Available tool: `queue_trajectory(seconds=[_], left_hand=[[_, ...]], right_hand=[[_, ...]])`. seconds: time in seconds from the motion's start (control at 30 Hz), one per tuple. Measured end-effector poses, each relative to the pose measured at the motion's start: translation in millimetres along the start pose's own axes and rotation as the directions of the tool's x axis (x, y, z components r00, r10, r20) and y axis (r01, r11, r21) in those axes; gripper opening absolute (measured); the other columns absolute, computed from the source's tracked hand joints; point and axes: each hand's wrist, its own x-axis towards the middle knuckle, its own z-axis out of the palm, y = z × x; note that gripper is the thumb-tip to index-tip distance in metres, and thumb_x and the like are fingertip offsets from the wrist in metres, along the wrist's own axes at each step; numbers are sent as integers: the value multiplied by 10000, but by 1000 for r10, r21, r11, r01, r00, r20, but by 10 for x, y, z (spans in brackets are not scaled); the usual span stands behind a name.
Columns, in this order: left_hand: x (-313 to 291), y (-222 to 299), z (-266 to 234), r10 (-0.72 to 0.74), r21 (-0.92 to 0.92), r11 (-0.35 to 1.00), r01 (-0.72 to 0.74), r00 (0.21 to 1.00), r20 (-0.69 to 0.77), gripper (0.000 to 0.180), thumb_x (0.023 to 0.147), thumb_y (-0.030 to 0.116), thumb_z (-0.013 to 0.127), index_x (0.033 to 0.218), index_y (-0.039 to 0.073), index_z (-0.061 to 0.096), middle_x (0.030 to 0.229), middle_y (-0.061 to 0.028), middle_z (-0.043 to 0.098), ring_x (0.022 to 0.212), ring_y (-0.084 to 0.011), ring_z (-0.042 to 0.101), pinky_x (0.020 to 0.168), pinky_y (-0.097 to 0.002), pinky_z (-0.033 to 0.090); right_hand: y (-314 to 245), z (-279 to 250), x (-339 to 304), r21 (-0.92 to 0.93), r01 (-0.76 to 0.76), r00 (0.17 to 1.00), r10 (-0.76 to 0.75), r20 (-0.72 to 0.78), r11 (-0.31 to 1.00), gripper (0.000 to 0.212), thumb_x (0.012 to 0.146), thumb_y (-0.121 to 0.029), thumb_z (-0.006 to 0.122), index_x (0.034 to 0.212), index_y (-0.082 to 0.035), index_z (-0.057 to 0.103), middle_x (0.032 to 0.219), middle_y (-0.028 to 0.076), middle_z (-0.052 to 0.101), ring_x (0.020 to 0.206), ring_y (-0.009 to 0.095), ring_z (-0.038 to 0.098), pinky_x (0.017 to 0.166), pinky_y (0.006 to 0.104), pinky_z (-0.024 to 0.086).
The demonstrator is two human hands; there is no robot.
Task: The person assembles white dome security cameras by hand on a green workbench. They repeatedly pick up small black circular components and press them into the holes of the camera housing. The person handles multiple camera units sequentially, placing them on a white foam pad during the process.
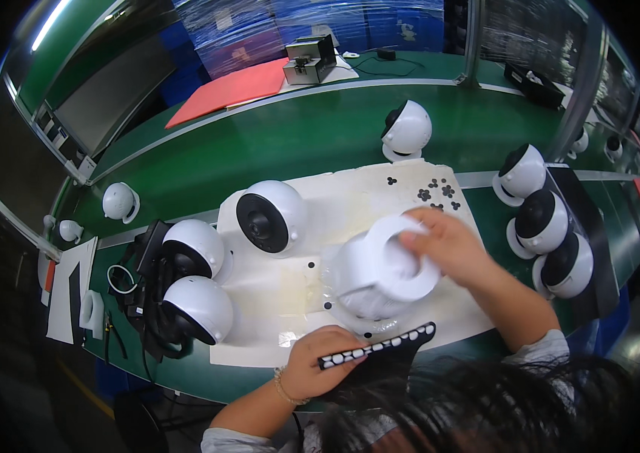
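Observation:
My right hand (452, 245) is closed around the rim of a ring-shaped base on a white ball-shaped camera (373, 291). That camera is tipped over, base upward, above a pale sheet (259, 332); motion blurs it slightly. Its lower end sits by something clear and shiny that I cannot make out fully. Nearer to me, my left hand (318, 361) pinches a narrow black strip with white oval spots (403, 340). Another white camera with a black face (271, 215) stands on the sheet to the left. Small black dots (328, 306) and black clusters (433, 192) lie on the sheet.
Two cameras (199, 308) stand at left beside black cables and adapters (155, 302). Several more line the right side (569, 264); one stands farther off (407, 128) on the green belt (312, 136). Pliers (112, 332) lie at far left. A metal rail (259, 102) crosses behind.

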Motion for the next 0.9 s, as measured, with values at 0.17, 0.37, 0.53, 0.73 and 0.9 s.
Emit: queue_trajectory(seconds=[0.17, 0.37, 0.53, 0.73, 0.9], left_hand=[[-22, -2, -12, -63, -62, 996, 58, 994, -85, 164, 693, -38, 656, 854, -20, 628, 796, -124, 630, 721, -230, 599, 659, -290, 466], [-45, -20, 15, -119, -107, 989, 106, 984, -132, 164, 690, -54, 666, 847, -25, 625, 802, -127, 628, 727, -219, 598, 662, -290, 468], [-94, -103, 54, -64, -180, 983, 25, 974, -218, 161, 684, -77, 665, 832, -29, 624, 796, -139, 623, 715, -204, 597, 647, -282, 468], [-86, -15, 15, -137, -95, 988, 118, 964, -228, 149, 679, -81, 663, 813, -35, 619, 783, -143, 622, 713, -196, 599, 635, -278, 467], [-70, -15, 16, -46, 3, 999, 48, 977, -209, 129, 678, -70, 665, 791, -29, 618, 766, -142, 621, 695, -218, 603, 634, -287, 471]], right_hand=[[114, 49, -140, -260, 142, 986, -159, -46, 955, 357, 816, -224, 616, 1073, 10, 532, 942, 92, 583, 828, 165, 551, 733, 274, 434], [149, 53, -613, -410, 758, 639, -704, 309, 508, 437, 691, -187, 722, 1064, -45, 545, 931, 66, 587, 785, 227, 557, 690, 311, 439], [201, 69, -624, -495, 759, 620, -702, 352, 422, 385, 647, -100, 728, 998, -69, 574, 892, 37, 606, 754, 226, 566, 663, 313, 446], [160, 0, -568, -449, 813, 551, -737, 391, 370, 221, 659, -84, 718, 863, -87, 632, 909, 10, 613, 803, 190, 569, 666, 314, 453], [-23, 58, -590, -467, 789, 570, -760, 312, 400, 228, 659, -114, 711, 876, -126, 641, 892, -22, 611, 861, 158, 559, 658, 285, 426]])
